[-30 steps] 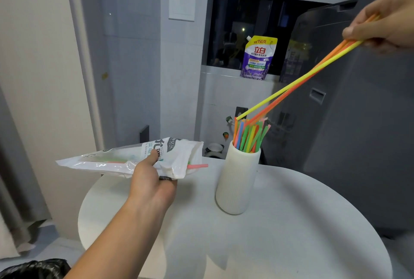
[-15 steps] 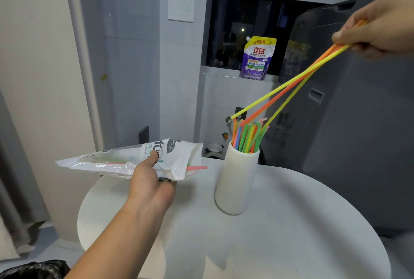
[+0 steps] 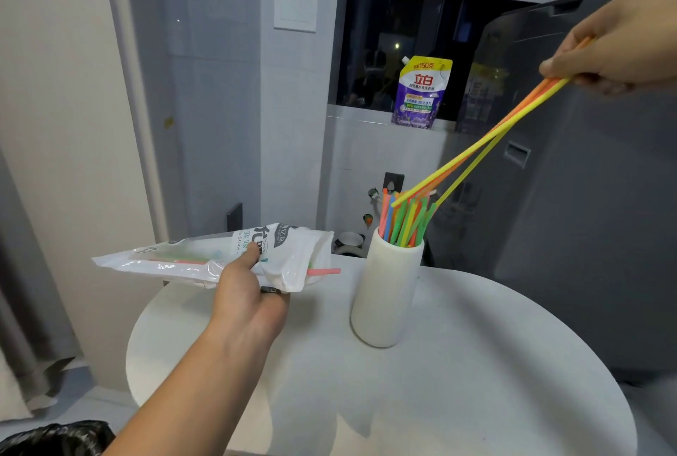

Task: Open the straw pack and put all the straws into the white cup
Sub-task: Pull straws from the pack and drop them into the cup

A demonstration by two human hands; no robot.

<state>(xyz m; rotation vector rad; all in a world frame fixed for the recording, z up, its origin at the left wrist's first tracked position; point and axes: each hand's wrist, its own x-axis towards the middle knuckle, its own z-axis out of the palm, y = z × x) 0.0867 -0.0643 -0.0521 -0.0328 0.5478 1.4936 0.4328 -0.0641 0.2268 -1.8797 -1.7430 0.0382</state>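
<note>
A ribbed white cup (image 3: 384, 294) stands on the round white table (image 3: 458, 382) and holds several coloured straws (image 3: 401, 219). My right hand (image 3: 619, 45), high at the upper right, pinches the top ends of a few yellow and orange straws (image 3: 487, 140); their lower tips reach the bunch at the cup's mouth. My left hand (image 3: 247, 294) grips the white plastic straw pack (image 3: 205, 258), held level left of the cup. A pink straw (image 3: 324, 271) sticks out of its open right end, and more straws show faintly inside.
A purple detergent pouch (image 3: 421, 91) stands on the window ledge behind the cup. A dark grey appliance (image 3: 571, 199) rises right of the table. A wall and curtain are to the left, and a black bag (image 3: 55, 439) lies at the bottom left.
My right hand has come down and slightly left, and the held straws' tips have dropped to the cup's bunch and spread apart. The left hand and pack have stayed still.
</note>
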